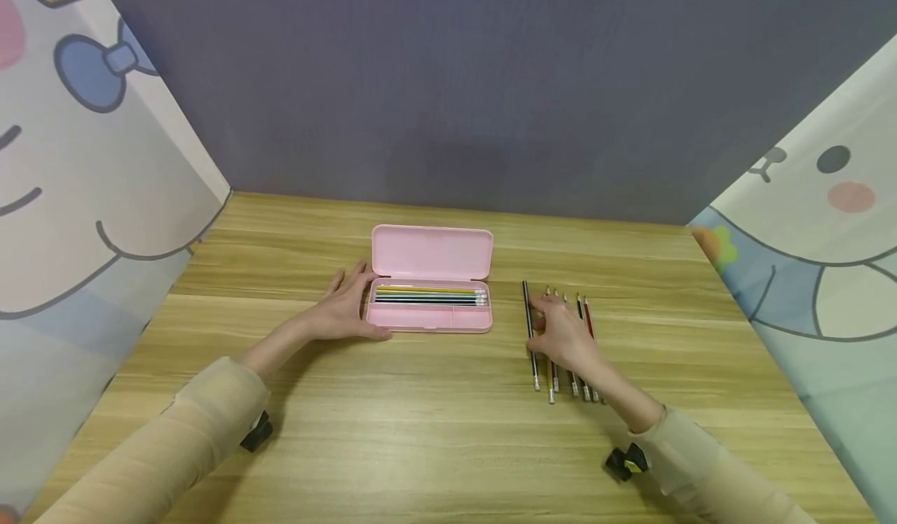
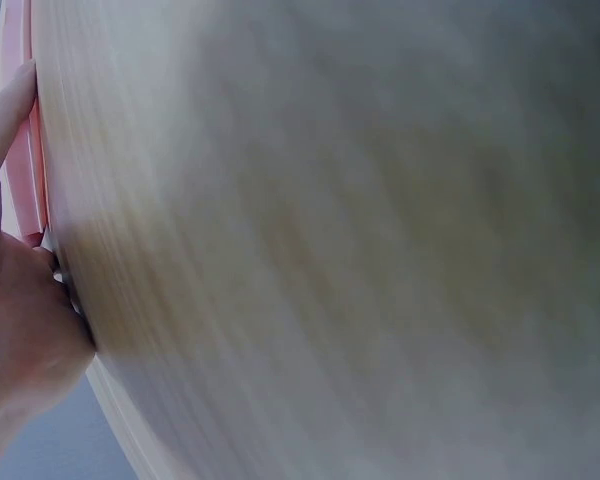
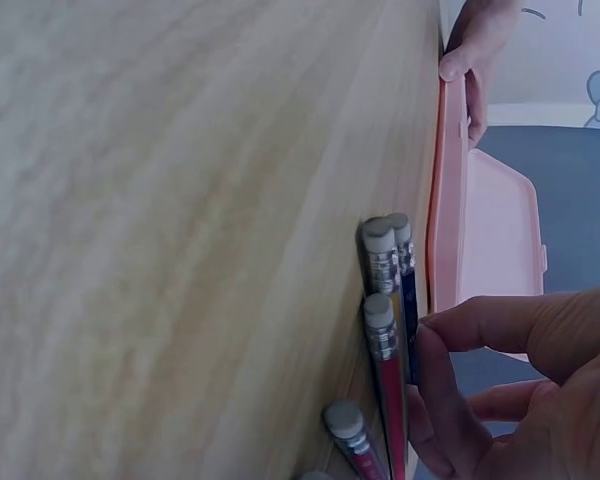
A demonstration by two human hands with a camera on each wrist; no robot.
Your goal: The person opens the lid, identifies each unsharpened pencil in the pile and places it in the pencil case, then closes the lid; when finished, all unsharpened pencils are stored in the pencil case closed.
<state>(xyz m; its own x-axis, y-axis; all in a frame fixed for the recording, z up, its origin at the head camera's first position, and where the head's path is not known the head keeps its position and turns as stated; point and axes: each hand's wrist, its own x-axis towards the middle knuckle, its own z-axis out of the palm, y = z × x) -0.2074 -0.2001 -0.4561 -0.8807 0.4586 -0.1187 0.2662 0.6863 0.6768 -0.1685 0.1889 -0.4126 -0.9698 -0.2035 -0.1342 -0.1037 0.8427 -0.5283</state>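
A pink pencil case [image 1: 429,318] lies with its lid [image 1: 431,251] raised. Several pencils [image 1: 427,296], yellow, light blue and black, rest side by side in its back compartment; the front compartments hold nothing. My left hand [image 1: 345,306] holds the case's left end, thumb along the front edge, fingers at the back corner. To the right of the case, my right hand [image 1: 564,335] pinches a dark blue pencil [image 1: 529,314] between thumb and fingers. In the right wrist view this dark blue pencil [image 3: 409,290] lies beside others, eraser end toward the camera.
More pencils [image 1: 585,384] lie in a loose row under and beside my right hand, eraser ends toward me. The wooden table [image 1: 420,430] meets a dark grey panel [image 1: 448,88] at the back. Cartoon-printed sheets [image 1: 105,197] stand at both sides.
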